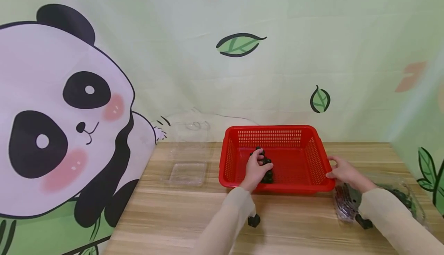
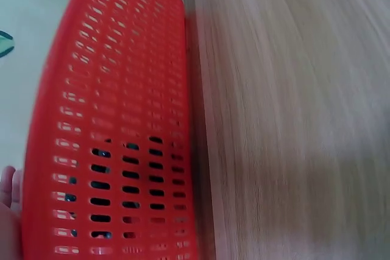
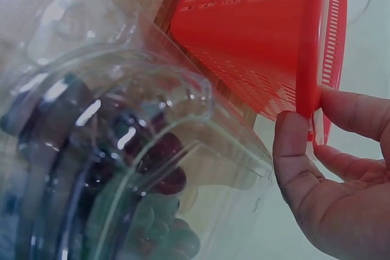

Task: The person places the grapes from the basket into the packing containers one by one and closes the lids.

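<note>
A red plastic basket (image 1: pixel 277 187) with slotted walls stands on the wooden table. Inside it, at the left, lies a bunch of dark grapes (image 1: pixel 268 176). My left hand (image 1: pixel 256 168) reaches over the near rim and holds the bunch, thumb on one side and fingers on the other. In the left wrist view the basket wall (image 2: pixel 116 101) hides most of that hand, and dark grapes show through the slots. At the basket's right end, my right hand (image 1: pixel 347 172) pinches the rim; the right wrist view shows the thumb and fingers (image 3: pixel 353 114) on either side of it.
A clear plastic clamshell box (image 1: pixel 417 205) with red and green grapes (image 3: pixel 167 229) stands right of the basket, under the right forearm. Left of the basket, another clear clamshell (image 1: pixel 187 174) stands with its lid up. A panda-print cloth (image 1: pixel 194 54) hangs behind the table.
</note>
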The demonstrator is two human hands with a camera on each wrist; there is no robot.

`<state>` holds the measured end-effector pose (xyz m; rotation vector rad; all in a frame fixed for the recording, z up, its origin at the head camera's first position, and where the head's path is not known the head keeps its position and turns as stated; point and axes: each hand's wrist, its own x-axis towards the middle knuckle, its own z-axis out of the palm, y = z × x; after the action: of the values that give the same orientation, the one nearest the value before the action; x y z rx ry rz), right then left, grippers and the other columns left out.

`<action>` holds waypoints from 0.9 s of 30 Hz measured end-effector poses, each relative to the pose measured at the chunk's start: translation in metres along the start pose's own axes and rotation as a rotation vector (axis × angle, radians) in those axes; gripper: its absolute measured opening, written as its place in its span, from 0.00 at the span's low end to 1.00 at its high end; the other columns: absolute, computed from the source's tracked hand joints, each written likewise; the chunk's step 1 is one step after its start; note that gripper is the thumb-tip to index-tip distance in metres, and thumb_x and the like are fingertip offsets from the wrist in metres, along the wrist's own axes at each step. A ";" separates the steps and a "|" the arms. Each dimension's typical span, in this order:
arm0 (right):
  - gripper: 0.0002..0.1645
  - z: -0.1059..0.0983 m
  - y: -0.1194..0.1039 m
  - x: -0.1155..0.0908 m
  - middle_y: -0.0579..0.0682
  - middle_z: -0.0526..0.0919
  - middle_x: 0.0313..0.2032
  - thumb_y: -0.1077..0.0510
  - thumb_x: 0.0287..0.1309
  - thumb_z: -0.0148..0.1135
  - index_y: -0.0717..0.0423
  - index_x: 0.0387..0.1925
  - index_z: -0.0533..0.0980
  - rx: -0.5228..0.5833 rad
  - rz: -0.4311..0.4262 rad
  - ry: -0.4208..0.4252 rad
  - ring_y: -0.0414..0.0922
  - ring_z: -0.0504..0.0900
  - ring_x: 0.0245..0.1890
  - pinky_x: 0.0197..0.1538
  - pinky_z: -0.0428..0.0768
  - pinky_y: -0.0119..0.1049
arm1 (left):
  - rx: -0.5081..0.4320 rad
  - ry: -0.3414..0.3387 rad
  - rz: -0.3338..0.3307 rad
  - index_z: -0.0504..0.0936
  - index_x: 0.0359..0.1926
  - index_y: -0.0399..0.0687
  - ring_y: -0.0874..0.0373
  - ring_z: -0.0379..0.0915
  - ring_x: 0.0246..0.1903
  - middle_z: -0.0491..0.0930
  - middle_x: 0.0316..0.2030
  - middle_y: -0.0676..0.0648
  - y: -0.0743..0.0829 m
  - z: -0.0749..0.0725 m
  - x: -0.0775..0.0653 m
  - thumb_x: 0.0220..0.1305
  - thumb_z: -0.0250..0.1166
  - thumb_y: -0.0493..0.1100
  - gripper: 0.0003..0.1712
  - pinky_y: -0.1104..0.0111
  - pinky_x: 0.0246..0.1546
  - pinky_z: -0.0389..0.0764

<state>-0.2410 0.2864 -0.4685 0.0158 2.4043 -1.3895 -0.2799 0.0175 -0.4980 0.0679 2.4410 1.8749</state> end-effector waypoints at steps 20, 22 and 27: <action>0.38 -0.001 0.001 0.000 0.72 0.72 0.40 0.72 0.50 0.52 0.75 0.60 0.45 -0.016 0.027 0.019 0.48 0.79 0.31 0.34 0.81 0.45 | 0.142 -0.039 -0.046 0.60 0.63 0.61 0.45 0.45 0.63 0.52 0.65 0.47 -0.013 -0.006 0.022 0.46 0.69 0.43 0.42 0.48 0.56 0.63; 0.38 -0.001 0.001 0.000 0.72 0.72 0.40 0.72 0.50 0.51 0.75 0.60 0.45 -0.012 0.022 0.017 0.48 0.80 0.31 0.34 0.81 0.45 | 0.133 -0.061 -0.058 0.59 0.63 0.60 0.44 0.44 0.64 0.49 0.66 0.47 -0.014 -0.007 0.023 0.47 0.68 0.43 0.42 0.47 0.56 0.62; 0.37 -0.001 0.003 0.000 0.71 0.72 0.39 0.72 0.51 0.51 0.75 0.59 0.46 -0.014 0.011 0.021 0.48 0.80 0.31 0.33 0.81 0.45 | 0.138 -0.099 -0.068 0.58 0.64 0.57 0.44 0.45 0.64 0.46 0.67 0.44 -0.018 -0.009 0.027 0.48 0.68 0.42 0.43 0.48 0.59 0.59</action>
<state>-0.2408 0.2882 -0.4705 0.0399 2.4271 -1.3745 -0.3078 0.0062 -0.5139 0.0818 2.4699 1.6337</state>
